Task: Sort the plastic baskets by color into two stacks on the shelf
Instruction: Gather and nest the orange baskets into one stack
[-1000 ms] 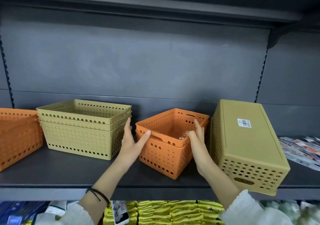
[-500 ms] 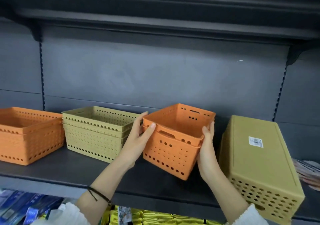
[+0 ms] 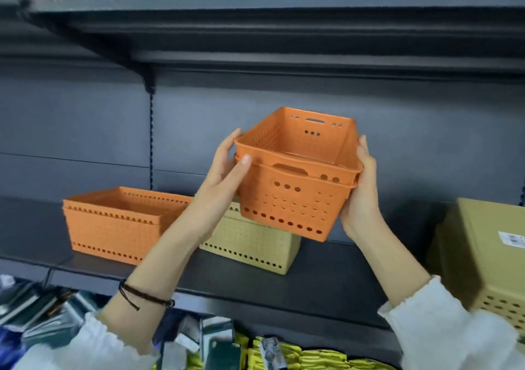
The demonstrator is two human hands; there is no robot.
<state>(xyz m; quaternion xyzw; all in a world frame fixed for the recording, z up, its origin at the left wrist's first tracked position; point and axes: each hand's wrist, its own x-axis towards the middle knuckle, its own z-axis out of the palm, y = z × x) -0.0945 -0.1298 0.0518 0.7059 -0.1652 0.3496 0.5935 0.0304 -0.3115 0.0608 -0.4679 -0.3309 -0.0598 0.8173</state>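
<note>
I hold two nested orange baskets (image 3: 295, 196) up in the air above the dark shelf (image 3: 318, 278). My left hand (image 3: 224, 167) grips their left rim and my right hand (image 3: 360, 193) grips the right side. An orange stack (image 3: 113, 227) stands on the shelf at the left. Beside it, partly hidden behind my left arm and the lifted baskets, stands the yellow-green stack (image 3: 255, 244). Another yellow-green basket (image 3: 483, 258) lies upside down at the right, with a white label on its bottom.
The upper shelf (image 3: 284, 57) runs overhead, close above the lifted baskets. Below the shelf lie packaged goods (image 3: 48, 315) at the left and yellow packs (image 3: 312, 358) in the middle.
Both hands have lifted the orange baskets off the shelf, up and to the left, over the yellow-green stack. The view has turned left, so the orange stack shows more fully.
</note>
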